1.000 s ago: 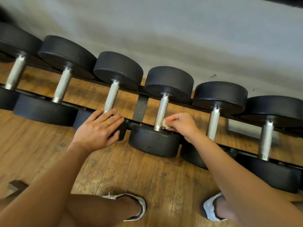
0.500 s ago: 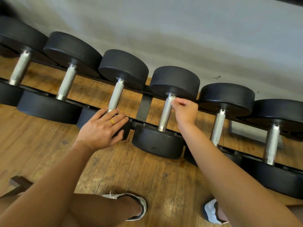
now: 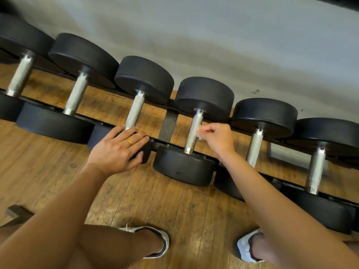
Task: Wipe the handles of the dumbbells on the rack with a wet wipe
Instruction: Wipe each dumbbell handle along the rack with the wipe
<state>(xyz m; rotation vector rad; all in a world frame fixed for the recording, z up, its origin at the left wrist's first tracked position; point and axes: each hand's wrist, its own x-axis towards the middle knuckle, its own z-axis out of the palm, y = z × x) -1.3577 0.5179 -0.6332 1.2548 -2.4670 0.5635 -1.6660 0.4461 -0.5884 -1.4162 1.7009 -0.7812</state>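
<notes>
Centre left: found left hand [image 3: 118,147] flat on near head of 3rd dumbbell [image 3: 134,113], fingers straight, gripping nothing; no shift over 1 s. Centre: found right hand [image 3: 217,139] at mid-handle of 4th dumbbell [image 3: 191,140], fingers pinching wet wipe [image 3: 199,135] against the steel. Recorded at lower end 1 s ago, upper end 0.5 s ago, now back at middle. Judged as full-length strokes, this handle nearly done. Right of frame: 5th handle [image 3: 254,148] and 6th handle [image 3: 315,169] judged pending.
</notes>
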